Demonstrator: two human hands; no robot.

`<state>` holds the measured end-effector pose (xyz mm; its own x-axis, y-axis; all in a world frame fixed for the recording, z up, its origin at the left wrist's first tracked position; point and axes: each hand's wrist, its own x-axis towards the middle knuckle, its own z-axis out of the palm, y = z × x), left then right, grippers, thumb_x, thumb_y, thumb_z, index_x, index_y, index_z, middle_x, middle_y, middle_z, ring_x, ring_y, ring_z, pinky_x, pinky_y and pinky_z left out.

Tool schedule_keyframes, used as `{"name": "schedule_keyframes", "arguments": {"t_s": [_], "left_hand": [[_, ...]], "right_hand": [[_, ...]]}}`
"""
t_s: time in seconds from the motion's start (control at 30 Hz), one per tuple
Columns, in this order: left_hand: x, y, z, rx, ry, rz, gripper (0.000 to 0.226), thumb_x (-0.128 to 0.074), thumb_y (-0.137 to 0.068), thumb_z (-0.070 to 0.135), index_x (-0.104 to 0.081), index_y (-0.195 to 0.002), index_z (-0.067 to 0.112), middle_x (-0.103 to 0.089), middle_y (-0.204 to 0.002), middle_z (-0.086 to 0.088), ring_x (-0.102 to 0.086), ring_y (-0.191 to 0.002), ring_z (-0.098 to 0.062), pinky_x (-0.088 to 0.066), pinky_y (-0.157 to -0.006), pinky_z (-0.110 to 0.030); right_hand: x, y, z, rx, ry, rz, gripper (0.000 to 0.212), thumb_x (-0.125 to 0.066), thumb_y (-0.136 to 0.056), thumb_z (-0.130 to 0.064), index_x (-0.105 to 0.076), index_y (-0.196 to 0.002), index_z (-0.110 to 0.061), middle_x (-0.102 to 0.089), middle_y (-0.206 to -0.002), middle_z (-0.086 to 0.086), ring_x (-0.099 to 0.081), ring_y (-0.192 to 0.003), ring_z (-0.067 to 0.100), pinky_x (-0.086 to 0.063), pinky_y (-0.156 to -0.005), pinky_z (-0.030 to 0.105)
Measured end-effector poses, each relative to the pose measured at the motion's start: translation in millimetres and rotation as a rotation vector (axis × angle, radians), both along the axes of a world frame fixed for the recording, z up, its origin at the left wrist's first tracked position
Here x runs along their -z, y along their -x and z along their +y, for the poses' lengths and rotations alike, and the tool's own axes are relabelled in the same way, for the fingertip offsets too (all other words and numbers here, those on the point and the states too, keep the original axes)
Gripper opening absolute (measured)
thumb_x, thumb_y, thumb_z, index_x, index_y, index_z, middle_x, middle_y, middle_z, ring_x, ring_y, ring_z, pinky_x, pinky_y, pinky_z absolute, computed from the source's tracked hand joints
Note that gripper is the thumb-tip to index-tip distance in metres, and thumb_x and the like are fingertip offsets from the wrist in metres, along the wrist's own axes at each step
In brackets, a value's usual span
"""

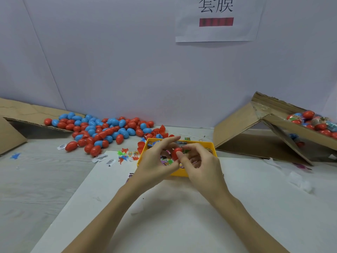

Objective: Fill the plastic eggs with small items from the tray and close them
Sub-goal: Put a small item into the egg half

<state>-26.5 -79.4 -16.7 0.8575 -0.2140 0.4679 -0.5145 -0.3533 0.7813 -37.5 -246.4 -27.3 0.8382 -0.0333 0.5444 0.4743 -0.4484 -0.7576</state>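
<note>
1. Both hands meet over the yellow tray (144,154): the left hand (155,161) and right hand (198,159) curl their fingers (179,155) round a single red egg (176,152), pinching it between them; whether its halves are fully joined cannot be told.

2. Just under the fingers, the tray holds a jumble of small printed packets (166,162), their lettering too blurred to read.

3. Risk, as judged from here: pressed off-line, the halves may slip apart and spill the filling back into the tray, or the smooth shell may squirt out of the pinch and roll across the counter (45,179).

4. Left of the fingers, small plastic toys (125,156) and paper slips with barcodes (109,162) lie loose; a stray slip could get caught in the seam.

5. Farther left, a heap of red and blue eggs (102,130) waits; far right, a cardboard box (273,125) holds more eggs.

6. Above the fingers, a wall sign (217,19) reads "套膜" over a red bar whose print is unreadable.
</note>
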Motion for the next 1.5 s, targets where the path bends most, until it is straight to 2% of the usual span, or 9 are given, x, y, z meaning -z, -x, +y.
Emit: {"name": "schedule_keyframes", "arguments": {"t_s": [0.23, 0.43, 0.6, 0.7, 0.83, 1.0, 1.1, 1.3, 1.5], "left_hand": [[3, -1, -2, -0.038, -0.093, -0.16, 0.078, -0.078, -0.076, -0.001, -0.052, -0.145, 0.023, -0.065, -0.112, 0.007, -0.063, -0.102, -0.016, -0.057, -0.087, -0.025], [0, -3, -1, -0.029, -0.06, -0.183, 0.043, -0.081, -0.086, 0.017, -0.068, -0.127, 0.014, -0.063, -0.118, 0.003, -0.067, -0.101, -0.012, -0.058, -0.085, -0.021], [-2, -5, 4, -0.102, -0.047, -0.178, 0.033, -0.079, -0.088, 0.013, -0.072, -0.12, 0.01, -0.069, -0.111, 0.0, -0.07, -0.095, -0.008, -0.058, -0.085, -0.021], [-2, -9, 9, -0.187, -0.049, -0.179, 0.029, -0.08, -0.087, 0.013, -0.072, -0.115, 0.014, -0.066, -0.11, 0.001, -0.068, -0.092, -0.006, -0.057, -0.082, -0.018], [0, -12, 13, -0.286, -0.033, -0.136, 0.03, -0.08, -0.086, 0.011, -0.068, -0.113, 0.015, -0.064, -0.113, 0.0, -0.069, -0.094, -0.01, -0.059, -0.086, -0.027], [0, -14, 16, -0.311, -0.007, -0.098, 0.033, -0.081, -0.086, 0.011, -0.067, -0.116, 0.009, -0.063, -0.117, -0.003, -0.07, -0.093, -0.01, -0.059, -0.082, -0.019], [-1, -13, 16, -0.31, -0.002, -0.097, 0.032, -0.08, -0.086, 0.011, -0.067, -0.116, 0.01, -0.062, -0.117, -0.003, -0.07, -0.093, -0.011, -0.059, -0.082, -0.019], [-1, -13, 14, -0.283, -0.002, -0.095, 0.03, -0.08, -0.087, 0.011, -0.067, -0.114, 0.013, -0.062, -0.116, -0.002, -0.071, -0.093, -0.011, -0.058, -0.083, -0.018], [0, -12, 12, -0.27, -0.018, -0.085, 0.029, -0.08, -0.087, 0.012, -0.068, -0.114, 0.015, -0.062, -0.115, 0.0, -0.069, -0.092, -0.006, -0.056, -0.081, -0.014]], "right_hand": [[-1, 0, -3, -0.089, -0.04, 0.037, 0.024, -0.082, -0.086, -0.033, -0.071, -0.105, -0.024, -0.073, -0.092, -0.014, -0.068, -0.086, 0.005, -0.052, -0.071, 0.015], [1, -8, -9, -0.116, -0.095, 0.087, 0.019, -0.068, -0.098, -0.016, -0.071, -0.116, -0.019, -0.075, -0.107, -0.009, -0.07, -0.102, 0.008, -0.058, -0.091, 0.033], [2, -14, -19, -0.095, -0.066, 0.09, 0.032, -0.055, -0.103, -0.005, -0.069, -0.127, -0.021, -0.074, -0.114, -0.012, -0.068, -0.108, 0.003, -0.058, -0.092, 0.028], [3, -17, -32, 0.014, 0.152, 0.004, 0.031, -0.053, -0.103, -0.003, -0.072, -0.116, -0.022, -0.072, -0.113, -0.014, -0.064, -0.108, 0.001, -0.052, -0.091, 0.017], [7, -15, -33, -0.11, 0.395, 0.037, 0.017, -0.06, -0.103, -0.022, -0.075, -0.11, -0.026, -0.069, -0.114, -0.014, -0.058, -0.115, 0.009, -0.046, -0.099, 0.03], [12, -15, -23, -0.117, 0.685, 0.092, 0.036, -0.045, -0.107, -0.041, -0.078, -0.113, -0.027, -0.069, -0.117, -0.012, -0.054, -0.113, 0.013, -0.038, -0.1, 0.039], [12, -16, -22, -0.102, 0.556, 0.112, 0.034, -0.048, -0.108, -0.031, -0.079, -0.111, -0.017, -0.07, -0.113, -0.004, -0.057, -0.109, 0.015, -0.043, -0.1, 0.039], [8, -19, -29, 0.036, 0.243, 0.066, 0.016, -0.069, -0.095, -0.006, -0.081, -0.102, -0.014, -0.073, -0.105, -0.002, -0.067, -0.095, 0.006, -0.047, -0.083, 0.006], [9, -20, -28, 0.052, 0.047, 0.103, 0.011, -0.079, -0.09, -0.016, -0.08, -0.1, -0.017, -0.075, -0.096, -0.008, -0.07, -0.089, 0.002, -0.055, -0.076, 0.01]]}}
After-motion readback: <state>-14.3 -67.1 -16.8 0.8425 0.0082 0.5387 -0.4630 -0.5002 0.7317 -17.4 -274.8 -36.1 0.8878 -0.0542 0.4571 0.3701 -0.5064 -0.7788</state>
